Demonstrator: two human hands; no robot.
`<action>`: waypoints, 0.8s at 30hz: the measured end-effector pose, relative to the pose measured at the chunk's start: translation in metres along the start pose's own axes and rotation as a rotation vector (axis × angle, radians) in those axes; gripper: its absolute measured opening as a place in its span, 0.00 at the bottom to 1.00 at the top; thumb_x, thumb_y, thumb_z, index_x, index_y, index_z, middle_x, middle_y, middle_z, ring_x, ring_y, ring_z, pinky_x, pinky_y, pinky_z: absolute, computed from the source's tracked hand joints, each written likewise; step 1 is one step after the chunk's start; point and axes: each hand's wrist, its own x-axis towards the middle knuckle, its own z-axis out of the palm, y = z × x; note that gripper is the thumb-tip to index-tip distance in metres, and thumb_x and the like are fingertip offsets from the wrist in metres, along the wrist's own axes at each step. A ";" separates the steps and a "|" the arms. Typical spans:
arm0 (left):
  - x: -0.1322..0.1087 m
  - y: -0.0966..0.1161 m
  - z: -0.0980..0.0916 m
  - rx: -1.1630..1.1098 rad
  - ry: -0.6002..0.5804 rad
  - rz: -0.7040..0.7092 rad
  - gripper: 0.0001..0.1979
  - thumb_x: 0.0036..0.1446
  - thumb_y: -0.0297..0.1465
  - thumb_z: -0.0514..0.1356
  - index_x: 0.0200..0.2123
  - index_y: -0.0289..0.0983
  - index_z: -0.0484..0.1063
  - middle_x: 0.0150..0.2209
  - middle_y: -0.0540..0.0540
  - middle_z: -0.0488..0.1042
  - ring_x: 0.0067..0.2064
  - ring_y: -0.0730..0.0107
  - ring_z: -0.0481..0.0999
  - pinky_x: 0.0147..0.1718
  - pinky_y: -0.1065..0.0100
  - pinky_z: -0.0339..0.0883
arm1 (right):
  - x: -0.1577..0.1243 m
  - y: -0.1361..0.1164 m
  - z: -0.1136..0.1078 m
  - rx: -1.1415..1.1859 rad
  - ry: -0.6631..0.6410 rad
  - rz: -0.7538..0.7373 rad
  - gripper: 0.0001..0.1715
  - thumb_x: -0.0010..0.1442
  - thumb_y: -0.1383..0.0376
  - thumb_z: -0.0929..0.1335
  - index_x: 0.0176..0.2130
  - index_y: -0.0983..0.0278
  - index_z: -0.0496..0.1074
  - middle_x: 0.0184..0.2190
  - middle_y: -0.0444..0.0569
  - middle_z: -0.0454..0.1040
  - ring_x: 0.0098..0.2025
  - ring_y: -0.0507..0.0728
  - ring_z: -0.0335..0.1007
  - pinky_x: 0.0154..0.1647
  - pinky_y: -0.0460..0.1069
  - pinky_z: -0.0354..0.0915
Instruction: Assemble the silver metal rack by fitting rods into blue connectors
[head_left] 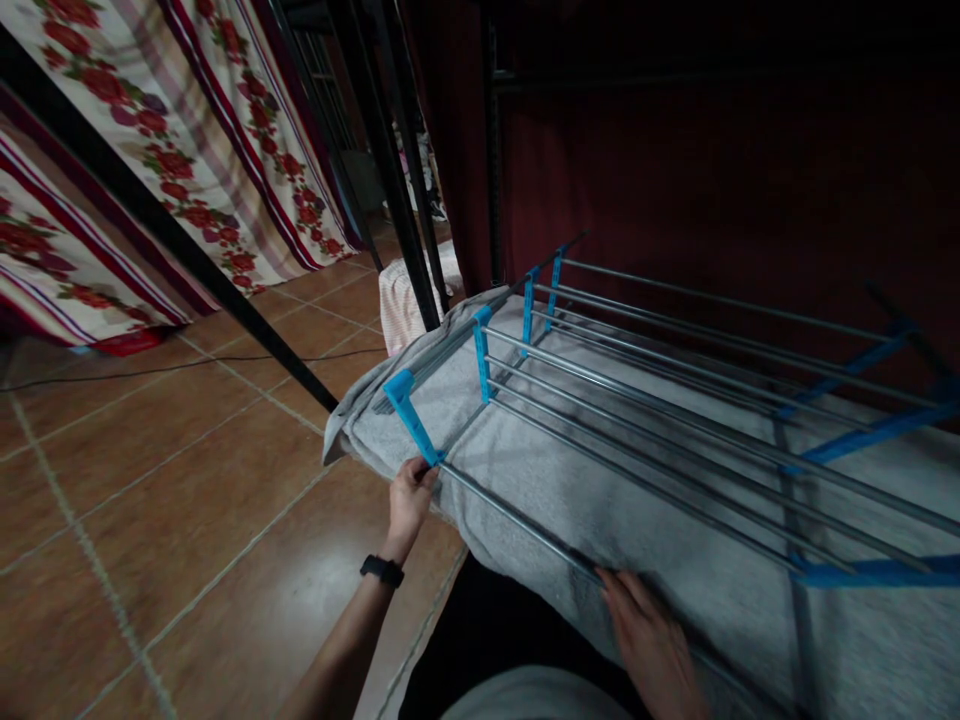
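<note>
A metal rack (592,372) of thin grey tubes and blue plastic brackets lies across the grey cloth before me. At its near left corner, my left hand (411,498) pinches the lower end of a blue bracket (411,415), where the front tube (517,515) meets it. My right hand (649,630) rests over that same tube farther right, fingers curled onto it; its thumb is hidden. More blue brackets (481,355) join the tubes at the left end. The rack's far right end is dim and blurred.
The grey cloth (585,610) covers a low bed-like surface. Black metal posts (390,170) and a slanting black bar (187,255) stand left. Beyond are a flowered curtain (187,130), tiled floor (187,480) with a cable (150,375), and a dark red hanging (675,180).
</note>
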 end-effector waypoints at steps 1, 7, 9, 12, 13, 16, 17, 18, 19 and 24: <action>0.000 0.000 0.000 0.004 0.003 0.004 0.15 0.55 0.40 0.60 0.40 0.37 0.78 0.42 0.39 0.80 0.45 0.52 0.79 0.49 0.52 0.71 | 0.000 0.000 -0.001 0.000 -0.004 0.002 0.22 0.75 0.61 0.55 0.56 0.59 0.72 0.45 0.50 0.80 0.40 0.55 0.80 0.36 0.48 0.75; 0.000 0.002 -0.001 0.007 0.014 0.030 0.13 0.55 0.40 0.60 0.37 0.38 0.78 0.40 0.40 0.79 0.44 0.53 0.79 0.47 0.54 0.72 | 0.003 -0.002 -0.009 -0.009 -0.009 0.002 0.23 0.75 0.62 0.55 0.55 0.59 0.73 0.44 0.50 0.80 0.38 0.55 0.80 0.36 0.48 0.75; 0.000 0.001 0.000 -0.004 0.016 0.028 0.14 0.55 0.40 0.60 0.38 0.37 0.78 0.40 0.40 0.79 0.44 0.53 0.79 0.47 0.54 0.72 | 0.003 -0.002 -0.010 -0.023 -0.004 -0.006 0.23 0.75 0.62 0.55 0.55 0.60 0.74 0.45 0.51 0.80 0.39 0.55 0.80 0.36 0.48 0.75; 0.000 0.002 -0.001 -0.008 0.015 0.024 0.15 0.55 0.41 0.60 0.39 0.37 0.78 0.40 0.40 0.79 0.44 0.53 0.78 0.47 0.54 0.71 | 0.004 -0.003 -0.013 -0.039 0.023 -0.024 0.23 0.75 0.62 0.55 0.54 0.60 0.74 0.45 0.51 0.80 0.38 0.55 0.80 0.36 0.48 0.75; 0.000 0.003 -0.001 -0.002 0.011 0.024 0.15 0.55 0.40 0.60 0.39 0.37 0.78 0.40 0.40 0.79 0.44 0.53 0.78 0.47 0.55 0.71 | 0.004 -0.004 -0.014 -0.044 0.033 -0.023 0.23 0.75 0.62 0.55 0.54 0.60 0.74 0.45 0.51 0.80 0.38 0.55 0.80 0.35 0.48 0.75; -0.001 0.005 -0.002 0.016 0.007 0.031 0.14 0.55 0.39 0.60 0.39 0.37 0.77 0.39 0.40 0.79 0.43 0.54 0.78 0.46 0.56 0.72 | 0.005 -0.005 -0.017 -0.050 0.029 -0.012 0.23 0.75 0.62 0.55 0.55 0.58 0.74 0.45 0.50 0.80 0.38 0.55 0.80 0.34 0.48 0.74; -0.002 0.006 -0.003 0.018 0.009 0.033 0.13 0.54 0.39 0.60 0.39 0.37 0.77 0.39 0.40 0.79 0.43 0.54 0.78 0.45 0.56 0.72 | 0.005 -0.006 -0.018 -0.050 0.019 -0.008 0.22 0.74 0.62 0.55 0.55 0.58 0.74 0.46 0.50 0.80 0.39 0.55 0.80 0.35 0.48 0.74; -0.002 0.008 -0.003 0.019 0.016 0.034 0.13 0.54 0.38 0.60 0.39 0.37 0.77 0.40 0.40 0.79 0.44 0.54 0.79 0.45 0.56 0.72 | 0.005 -0.006 -0.018 -0.049 0.006 -0.006 0.22 0.74 0.62 0.55 0.55 0.58 0.74 0.46 0.50 0.79 0.39 0.55 0.80 0.36 0.48 0.74; -0.003 0.009 -0.002 0.020 0.023 0.034 0.13 0.54 0.39 0.60 0.39 0.37 0.77 0.40 0.40 0.79 0.44 0.54 0.79 0.46 0.56 0.72 | 0.005 -0.007 -0.018 -0.047 -0.010 -0.004 0.22 0.74 0.62 0.55 0.55 0.58 0.74 0.45 0.50 0.79 0.39 0.55 0.79 0.37 0.49 0.74; 0.001 0.013 -0.003 0.028 0.028 0.025 0.14 0.54 0.40 0.59 0.37 0.38 0.77 0.40 0.40 0.80 0.44 0.53 0.79 0.47 0.55 0.73 | 0.005 -0.007 -0.014 -0.035 -0.042 0.005 0.23 0.74 0.64 0.55 0.56 0.57 0.73 0.47 0.50 0.80 0.41 0.56 0.79 0.38 0.50 0.73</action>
